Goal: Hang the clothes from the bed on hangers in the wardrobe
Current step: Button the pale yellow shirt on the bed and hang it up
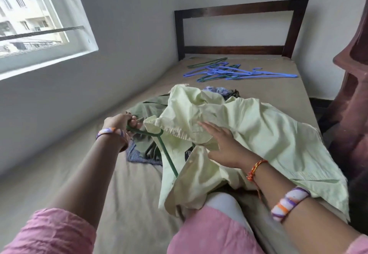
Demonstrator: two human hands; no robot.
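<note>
Left hand (pixel 119 121) curled round the hook of a dark green plastic hanger (pixel 159 144), one arm of it already slid under the pale yellow-green cotton shirt (pixel 249 130). Right hand (pixel 223 146) laid flat on the shirt just by the collar, fingers straight, gripping nothing. Shirt spread over the near half of the bed, on top of an olive green garment (pixel 151 106) and a blue striped cloth (pixel 139 156).

Best done, probably, by pinning the collar while feeding the hanger's far arm into the second shoulder, then lifting by the hook so both shoulders seated evenly. Risk judged: loose cotton bunching at the neck, or one shoulder slipping off when raised.

Tan fitted sheet (pixel 123 204) beneath, smooth. Tangle of blue and green plastic hangers (pixel 235 71) near the dark wooden headboard (pixel 241 48), well apart from the shirt. A small blue patterned cloth (pixel 217 90) just beyond the shirt. Grey wall to the left with a white-framed barred window (pixel 39 24); reddish-brown moulded plastic furniture (pixel 352 102) at the right edge. No wardrobe in view.
</note>
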